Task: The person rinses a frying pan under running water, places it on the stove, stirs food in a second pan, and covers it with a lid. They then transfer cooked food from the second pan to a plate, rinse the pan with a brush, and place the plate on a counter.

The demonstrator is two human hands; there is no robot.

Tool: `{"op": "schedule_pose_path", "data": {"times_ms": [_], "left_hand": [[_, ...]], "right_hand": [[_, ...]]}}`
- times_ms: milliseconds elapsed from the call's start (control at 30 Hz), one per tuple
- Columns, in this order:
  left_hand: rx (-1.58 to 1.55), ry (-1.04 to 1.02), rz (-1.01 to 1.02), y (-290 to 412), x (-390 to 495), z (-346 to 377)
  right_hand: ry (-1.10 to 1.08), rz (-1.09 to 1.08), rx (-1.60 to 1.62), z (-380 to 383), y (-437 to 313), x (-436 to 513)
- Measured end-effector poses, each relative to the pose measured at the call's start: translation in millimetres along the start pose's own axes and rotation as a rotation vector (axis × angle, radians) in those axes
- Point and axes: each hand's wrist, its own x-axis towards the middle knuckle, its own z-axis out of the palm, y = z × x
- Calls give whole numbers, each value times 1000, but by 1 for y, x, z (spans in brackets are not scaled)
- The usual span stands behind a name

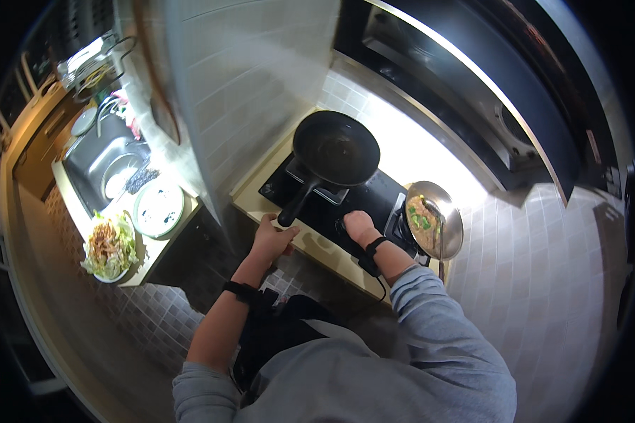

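A dark frying pan [338,150] rests on the left burner of a black gas hob [362,198], its handle pointing towards me. Around the handle's end, my left hand [272,238] has its thumb and fingers apart and does not grip it. My right hand [359,224] is curled over a control knob [340,226] at the hob's front; its fingertips are mostly hidden. On the right burner, a steel wok [450,211] tilts, holding a brownish food with green pieces [423,222]. A ladle [438,214] leans in it.
To the left are a steel sink [103,158], a white plate with a green rim [159,206] and a heaped dish of shredded lettuce [110,248]. A partition wall [211,106] divides sink from hob. A range hood [455,79] hangs above. A cable [382,291] dangles from my right wrist strap.
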Motion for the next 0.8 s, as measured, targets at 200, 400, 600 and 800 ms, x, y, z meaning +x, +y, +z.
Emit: {"op": "schedule_pose_path", "data": {"times_ms": [200, 400, 600, 800], "left_hand": [[54, -42, 26, -25, -5, -7], [331, -173, -48, -46, -38, -50], [382, -251, -136, -51, -65, -66], [494, -419, -180, -49, -84, -41]], "right_hand": [[207, 37, 37, 18, -6, -7], [47, 166, -26, 9, -24, -13], [51, 275, -67, 6, -33, -15], [212, 548, 81, -22, -60, -29]]}}
